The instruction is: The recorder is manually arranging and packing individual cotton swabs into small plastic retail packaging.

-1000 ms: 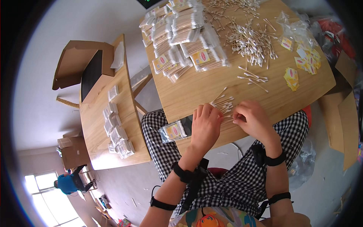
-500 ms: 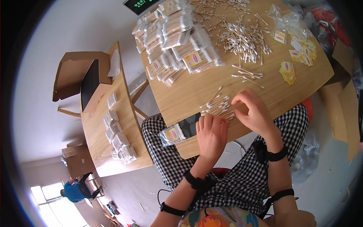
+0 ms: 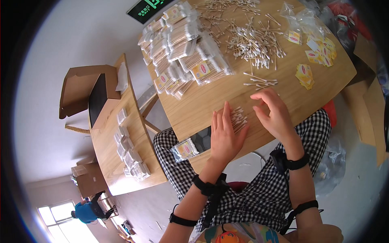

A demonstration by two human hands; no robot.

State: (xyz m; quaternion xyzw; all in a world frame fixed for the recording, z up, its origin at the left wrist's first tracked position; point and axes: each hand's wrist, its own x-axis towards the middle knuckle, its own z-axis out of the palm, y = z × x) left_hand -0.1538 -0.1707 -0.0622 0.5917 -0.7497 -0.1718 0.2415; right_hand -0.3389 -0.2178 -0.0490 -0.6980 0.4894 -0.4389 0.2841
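At the table (image 3: pixel 182 108), the left hand (image 3: pixel 225 137) lies with straight fingers beside loose cotton swabs (image 3: pixel 239 118); the right hand (image 3: pixel 276 116) is near, thumb and forefinger wide apart. Farther away, a swab heap (image 3: pixel 256 43) lies beside stacked packs (image 3: pixel 182 44).

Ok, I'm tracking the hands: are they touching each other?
No, tabletop shows between the left hand and the right hand.

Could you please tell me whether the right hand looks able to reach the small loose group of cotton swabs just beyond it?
Likely yes: the right hand is close, thumb and index finger apart, and nothing appears to stand between it and the small swab group.
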